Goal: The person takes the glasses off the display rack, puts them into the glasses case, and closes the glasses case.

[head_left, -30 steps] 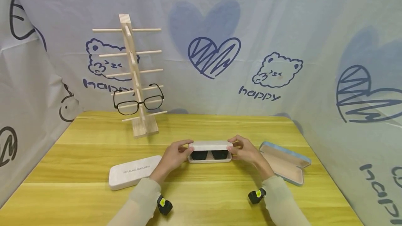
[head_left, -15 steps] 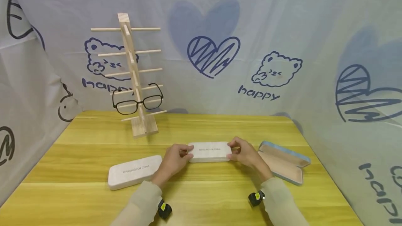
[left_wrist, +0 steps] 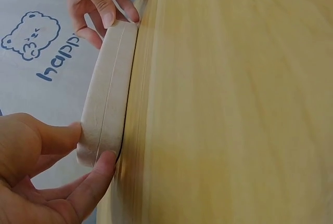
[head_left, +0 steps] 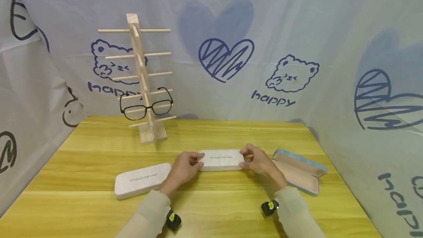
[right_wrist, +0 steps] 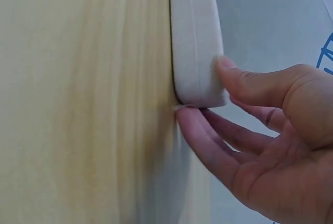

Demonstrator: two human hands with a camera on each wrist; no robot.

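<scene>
A closed white glasses case (head_left: 221, 160) with small lettering on its lid lies flat on the table, between both hands. My left hand (head_left: 185, 168) holds its left end with thumb and fingers. On the right end, my right hand (head_left: 259, 161) grips in the same way. In the left wrist view the seam of the glasses case (left_wrist: 108, 94) runs shut along its side. The right wrist view has the thumb on the lid edge of the glasses case (right_wrist: 197, 42) and a fingertip at its lower corner. The inside of the case is hidden.
Left of the hands lies another closed white glasses case (head_left: 142, 181). An open blue glasses case (head_left: 300, 172) sits at the right, partly behind the right wrist. At the back left stands a wooden rack (head_left: 142, 72) bearing black-framed glasses (head_left: 147, 108). Printed cloth (head_left: 228, 102) surrounds the table.
The lid of the middle case has come down from partly raised to shut, covering the dark sunglasses seen inside. Over the last half second both hands have stayed in place.
</scene>
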